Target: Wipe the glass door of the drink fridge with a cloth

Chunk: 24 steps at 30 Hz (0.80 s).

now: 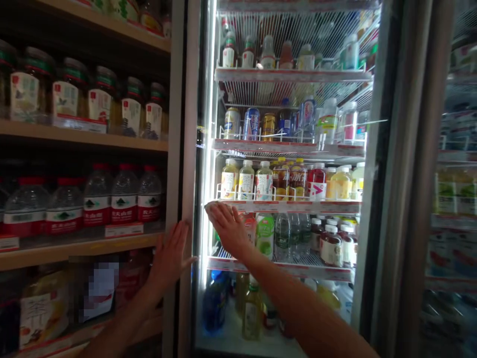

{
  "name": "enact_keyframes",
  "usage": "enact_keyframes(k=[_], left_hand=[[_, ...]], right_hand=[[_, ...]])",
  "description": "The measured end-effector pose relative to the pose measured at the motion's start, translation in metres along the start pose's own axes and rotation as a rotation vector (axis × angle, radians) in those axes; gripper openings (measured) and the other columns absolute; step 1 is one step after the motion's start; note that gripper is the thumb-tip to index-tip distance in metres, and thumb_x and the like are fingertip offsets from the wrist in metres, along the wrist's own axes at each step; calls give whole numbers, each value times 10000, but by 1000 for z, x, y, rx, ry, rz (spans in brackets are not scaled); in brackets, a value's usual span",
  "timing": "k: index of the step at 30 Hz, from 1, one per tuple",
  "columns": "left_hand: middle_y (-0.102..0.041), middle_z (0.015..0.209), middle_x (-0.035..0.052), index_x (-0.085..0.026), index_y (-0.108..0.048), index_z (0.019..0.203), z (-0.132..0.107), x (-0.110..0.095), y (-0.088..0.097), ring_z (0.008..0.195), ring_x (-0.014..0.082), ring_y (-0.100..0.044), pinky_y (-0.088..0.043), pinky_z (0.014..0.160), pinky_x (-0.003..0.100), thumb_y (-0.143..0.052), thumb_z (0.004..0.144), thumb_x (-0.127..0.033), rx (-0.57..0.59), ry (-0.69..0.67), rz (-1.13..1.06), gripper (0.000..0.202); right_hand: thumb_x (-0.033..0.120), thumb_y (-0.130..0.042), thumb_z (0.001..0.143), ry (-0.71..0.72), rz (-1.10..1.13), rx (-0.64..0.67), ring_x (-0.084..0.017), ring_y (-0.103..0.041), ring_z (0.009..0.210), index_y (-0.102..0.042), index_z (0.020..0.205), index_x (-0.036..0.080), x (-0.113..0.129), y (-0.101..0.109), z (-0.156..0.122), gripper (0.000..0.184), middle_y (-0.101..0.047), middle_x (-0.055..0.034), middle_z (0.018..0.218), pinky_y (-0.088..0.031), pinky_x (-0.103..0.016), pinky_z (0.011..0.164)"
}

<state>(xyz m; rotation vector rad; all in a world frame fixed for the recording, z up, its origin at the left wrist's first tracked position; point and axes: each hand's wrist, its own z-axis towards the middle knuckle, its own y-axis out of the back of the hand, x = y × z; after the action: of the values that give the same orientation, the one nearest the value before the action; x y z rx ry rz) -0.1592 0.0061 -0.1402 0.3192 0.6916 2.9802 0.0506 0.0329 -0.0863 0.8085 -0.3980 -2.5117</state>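
Note:
A lit drinks fridge stands open in front of me. My left hand (170, 254) lies flat, fingers spread, against the fridge's grey door frame (182, 149) at the left. My right hand (228, 229) reaches into the fridge with fingers stretched out, just under the front edge of the middle wire shelf (283, 206) that carries yellow and red bottled drinks (246, 180). Behind the hand stand a green-labelled bottle (265, 234) and clear water bottles (283, 237). Neither hand holds anything.
Wooden shelves at the left hold big water bottles (122, 195) with red labels and dark jars (100, 102) above. Cans (251, 123) fill a higher fridge shelf; bottles stand on the fridge floor (252, 311). The open glass door (410, 174) is at the right.

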Motion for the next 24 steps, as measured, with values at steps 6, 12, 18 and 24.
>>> enact_keyframes(k=[6,12,18,24], left_hand=[[-287,1465,211,-87,-167,1432,-2,10,-1,1355,334,-273,-219,1065,563,-383,827,-508,-20,-4,-8,768],[-268,1472,215,-100,-121,1440,25,-13,-2,1352,343,-275,-246,1047,567,-398,825,-524,-96,-29,-69,797],[-241,1488,199,-122,-105,1446,70,-54,4,1380,317,-217,-186,1083,555,-322,856,-582,-201,-56,-166,779],[-238,1490,194,-130,-90,1453,100,-77,9,1384,306,-209,-136,1101,544,-222,856,-646,-262,-41,-216,800]], right_hand=[[180,-370,910,217,31,68,-174,-317,1332,-407,1347,173,21,-8,-24,438,-418,-35,1427,-311,-356,1086],[168,-443,858,96,-143,2,-210,-258,1363,-359,1383,226,-67,41,-53,534,-412,-32,1429,-219,-430,1118],[154,-380,844,-527,-421,-333,-244,-311,1345,-396,1364,214,-195,110,-104,524,-351,-106,1456,-274,-479,1059],[173,-380,791,-923,-471,-614,-317,-410,1270,-474,1306,115,-248,132,-154,526,-404,-198,1398,-371,-534,965]])
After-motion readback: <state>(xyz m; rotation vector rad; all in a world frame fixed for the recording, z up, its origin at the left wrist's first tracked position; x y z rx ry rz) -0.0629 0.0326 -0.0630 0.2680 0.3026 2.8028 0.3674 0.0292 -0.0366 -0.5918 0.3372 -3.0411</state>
